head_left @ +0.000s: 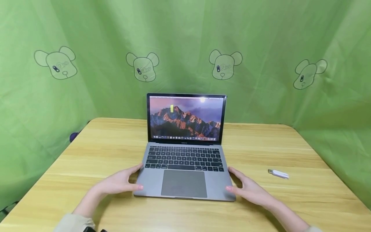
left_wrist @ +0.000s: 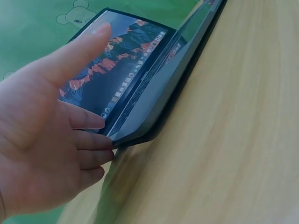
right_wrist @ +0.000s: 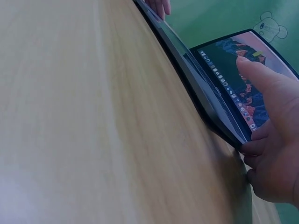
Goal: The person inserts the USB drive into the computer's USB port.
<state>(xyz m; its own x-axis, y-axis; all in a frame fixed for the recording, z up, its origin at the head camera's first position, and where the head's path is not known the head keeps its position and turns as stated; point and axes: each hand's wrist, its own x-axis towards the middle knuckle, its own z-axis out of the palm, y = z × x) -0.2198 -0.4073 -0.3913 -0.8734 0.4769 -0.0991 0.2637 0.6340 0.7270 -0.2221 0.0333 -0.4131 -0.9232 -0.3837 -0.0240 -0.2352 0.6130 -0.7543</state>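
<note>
A grey laptop (head_left: 184,183) stands unfolded on the wooden table, its lit screen (head_left: 185,119) showing a mountain picture with a row of icons along the bottom. My left hand (head_left: 121,182) is at the laptop's left side, fingertips right at the edge and thumb raised over the palm rest. In the left wrist view those fingers (left_wrist: 88,151) are fairly straight. My right hand (head_left: 246,190) mirrors it on the right side. Its fingers (right_wrist: 256,147) meet the edge near the front corner in the right wrist view, and its thumb (right_wrist: 254,70) stands apart above the base.
A white USB stick (head_left: 279,174) lies on the table (head_left: 261,145) to the right of the laptop. Green cloth (head_left: 185,35) printed with bear heads hangs behind the table and along both sides. A small yellow patch (head_left: 172,108) shows on the screen.
</note>
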